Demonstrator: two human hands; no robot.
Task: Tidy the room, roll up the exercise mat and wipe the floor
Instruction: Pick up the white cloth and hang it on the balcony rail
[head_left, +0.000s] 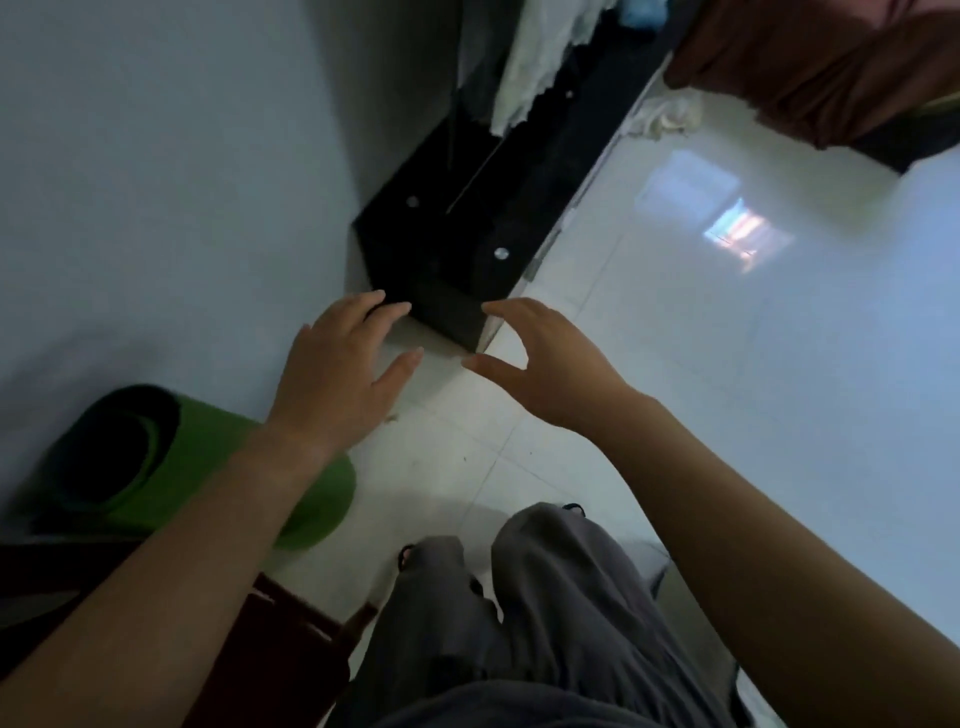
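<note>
Left grip (337, 374) and right grip (550, 374) hover empty, fingers spread and relaxed, above the floor (727, 364) near the cabinet (447, 249) corner; the rolled mat (208, 436) rests on the floor beside the wall (156, 156).

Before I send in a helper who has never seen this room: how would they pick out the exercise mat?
Find the pale wall on the left and follow it towards the camera from the black cabinet. The exercise mat rests at its foot. It is the only green thing there, rolled into a tube with a dark inside.
</note>
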